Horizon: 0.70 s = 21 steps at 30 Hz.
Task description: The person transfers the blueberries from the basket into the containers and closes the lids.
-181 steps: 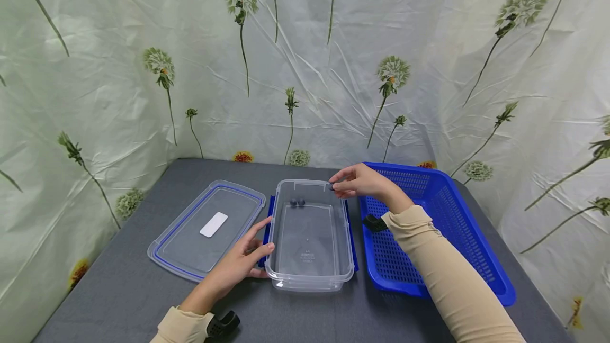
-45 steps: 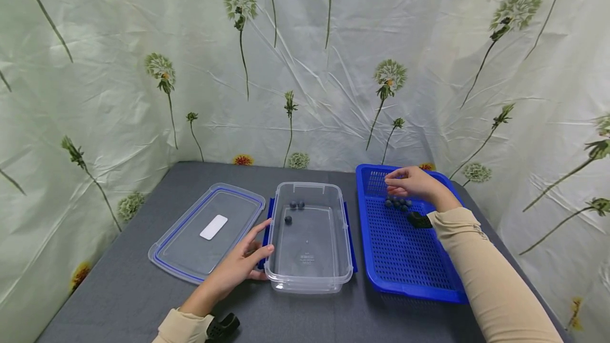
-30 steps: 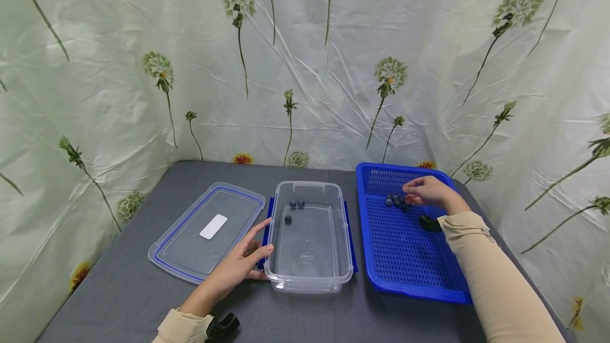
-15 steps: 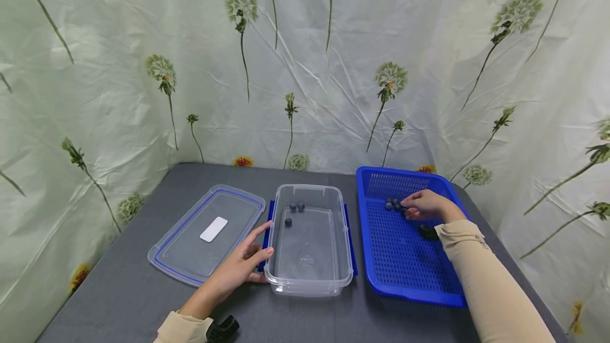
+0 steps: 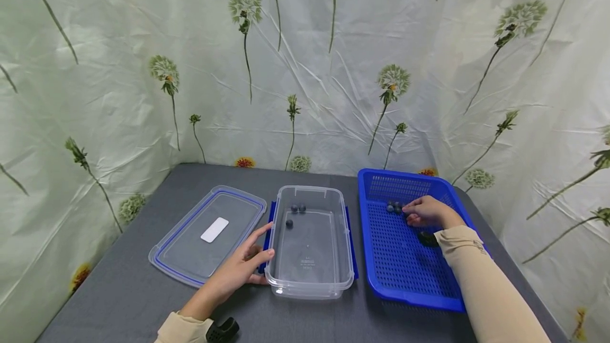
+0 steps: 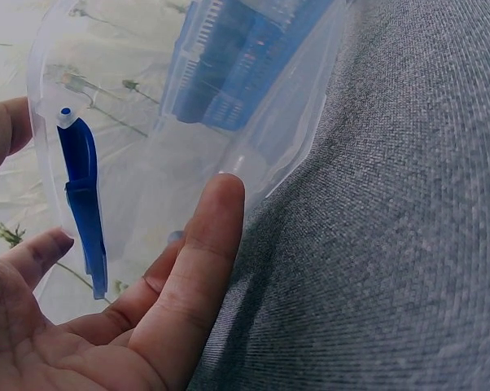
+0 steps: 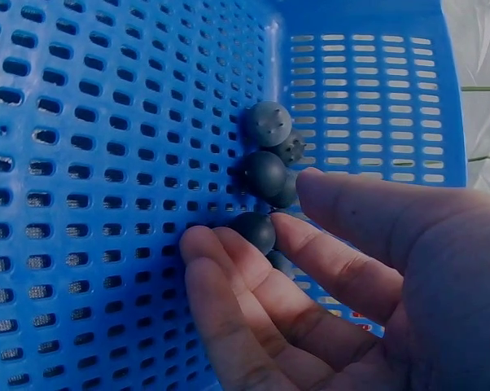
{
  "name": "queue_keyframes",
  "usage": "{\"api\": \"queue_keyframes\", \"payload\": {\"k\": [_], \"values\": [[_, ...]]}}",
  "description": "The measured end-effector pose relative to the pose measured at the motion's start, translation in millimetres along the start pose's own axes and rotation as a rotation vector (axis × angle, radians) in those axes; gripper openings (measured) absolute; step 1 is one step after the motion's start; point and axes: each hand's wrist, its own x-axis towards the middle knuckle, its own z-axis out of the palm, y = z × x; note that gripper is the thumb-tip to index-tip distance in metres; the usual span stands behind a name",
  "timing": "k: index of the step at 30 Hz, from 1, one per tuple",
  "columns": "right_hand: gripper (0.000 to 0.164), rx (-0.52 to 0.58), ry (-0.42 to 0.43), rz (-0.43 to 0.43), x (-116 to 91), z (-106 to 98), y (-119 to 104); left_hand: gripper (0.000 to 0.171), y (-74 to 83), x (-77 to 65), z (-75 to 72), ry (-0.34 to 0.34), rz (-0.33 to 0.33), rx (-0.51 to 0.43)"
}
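Observation:
A clear plastic food container (image 5: 310,290) with blue side clips (image 6: 82,204) stands in the middle, and a few blueberries (image 5: 289,224) lie inside it. My left hand (image 5: 235,266) rests against its left side, fingers spread, thumb at the rim. At right, my right hand (image 5: 426,211) reaches into a blue plastic basket (image 5: 405,296). The right wrist view shows its thumb and fingertips among a cluster of blueberries (image 7: 264,174). One blueberry (image 7: 255,232) sits by the index and middle fingertips, with the thumb apart from it. The fingers hide part of the cluster.
The container's clear lid (image 5: 190,232), with a blue seal and a white label (image 5: 214,229), lies on the grey cloth (image 5: 305,322) at left. A white curtain (image 5: 305,68) with a dandelion print hangs behind and beside the table.
Six seconds ago my right hand held a blueberry at the container's far right corner; a third one now lies inside. The hand has since moved into the basket and lowered to the berries. Left hand unmoved.

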Motion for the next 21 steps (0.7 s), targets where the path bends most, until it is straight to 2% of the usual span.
{"api": "queue_keyframes", "payload": {"k": [13,21], "values": [[0.027,-0.052,0.005,-0.016,-3.7,2.3,-4.1,0.071,0.6,-1.7,2.2,0.008,-0.005,0.001],[0.035,-0.059,0.006,-0.038,-6.7,-2.8,-8.0,0.071,0.8,-1.3,0.9,0.002,-0.002,0.002]]}}
